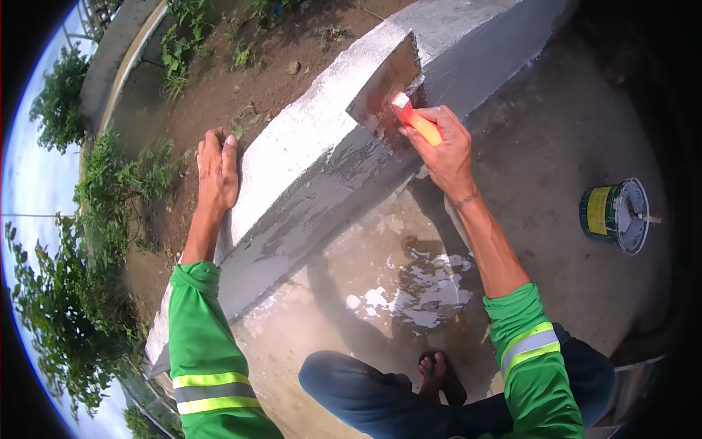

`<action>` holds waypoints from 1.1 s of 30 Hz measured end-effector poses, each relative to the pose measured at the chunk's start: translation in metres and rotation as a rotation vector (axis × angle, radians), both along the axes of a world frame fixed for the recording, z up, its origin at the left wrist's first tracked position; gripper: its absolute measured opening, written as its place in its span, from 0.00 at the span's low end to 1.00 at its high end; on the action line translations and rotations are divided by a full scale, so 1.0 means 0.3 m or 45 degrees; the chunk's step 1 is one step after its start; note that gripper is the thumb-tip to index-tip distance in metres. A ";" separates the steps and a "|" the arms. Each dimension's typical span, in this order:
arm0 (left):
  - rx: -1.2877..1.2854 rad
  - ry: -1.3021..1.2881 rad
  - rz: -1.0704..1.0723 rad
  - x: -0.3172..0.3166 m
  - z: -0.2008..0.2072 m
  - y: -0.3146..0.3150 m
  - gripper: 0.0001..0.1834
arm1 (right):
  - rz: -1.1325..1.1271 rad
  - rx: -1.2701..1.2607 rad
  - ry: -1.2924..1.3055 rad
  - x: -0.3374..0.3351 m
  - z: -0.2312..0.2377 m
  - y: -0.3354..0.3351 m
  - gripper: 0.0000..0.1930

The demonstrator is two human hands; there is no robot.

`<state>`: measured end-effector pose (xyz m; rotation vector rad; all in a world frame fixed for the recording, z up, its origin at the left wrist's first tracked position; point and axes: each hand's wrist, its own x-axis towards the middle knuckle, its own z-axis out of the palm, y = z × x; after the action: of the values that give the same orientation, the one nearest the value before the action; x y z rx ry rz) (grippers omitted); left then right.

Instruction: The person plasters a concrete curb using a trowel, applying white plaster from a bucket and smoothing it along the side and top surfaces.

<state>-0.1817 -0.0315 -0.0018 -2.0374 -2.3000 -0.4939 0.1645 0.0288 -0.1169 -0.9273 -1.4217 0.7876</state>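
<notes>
My right hand (444,146) is wrapped round the orange-yellow handle of a plastering trowel (380,91). The trowel's wide, smeared metal blade lies tilted against the upper edge and side face of a low wall (292,139). White coating covers the wall's top, while its side is grey and streaky below the blade. Beside the soil-side edge of the wall top rests my left hand (218,164), fingers extended and close together, holding nothing that shows. Its fingertips are partly hidden where they bend down.
A dark green bucket (618,214) with a yellow label and a wire handle stands on the concrete floor (541,168) at right. White splashes (420,293) mark the floor near my sandalled foot (435,373). Soil (241,73) and leafy plants (110,183) lie beyond the wall.
</notes>
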 end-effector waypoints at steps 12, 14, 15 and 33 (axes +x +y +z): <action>-0.066 0.016 0.064 -0.007 0.005 -0.019 0.18 | 0.445 -1.127 0.603 0.052 -0.237 -0.415 0.17; -0.062 -0.024 0.048 0.017 0.000 -0.003 0.18 | 0.443 -0.977 0.663 0.180 -0.409 -0.330 0.18; -0.072 -0.012 0.060 0.009 0.017 -0.010 0.19 | 0.452 -0.981 0.665 0.192 -0.441 -0.287 0.18; -0.135 -0.082 0.122 0.007 0.004 0.002 0.19 | 0.668 -1.183 0.717 0.237 -0.726 0.105 0.15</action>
<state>-0.1795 -0.0309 -0.0005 -1.9708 -2.4988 -0.4487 0.2357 0.0601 -0.3347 -0.8810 -0.7533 2.0261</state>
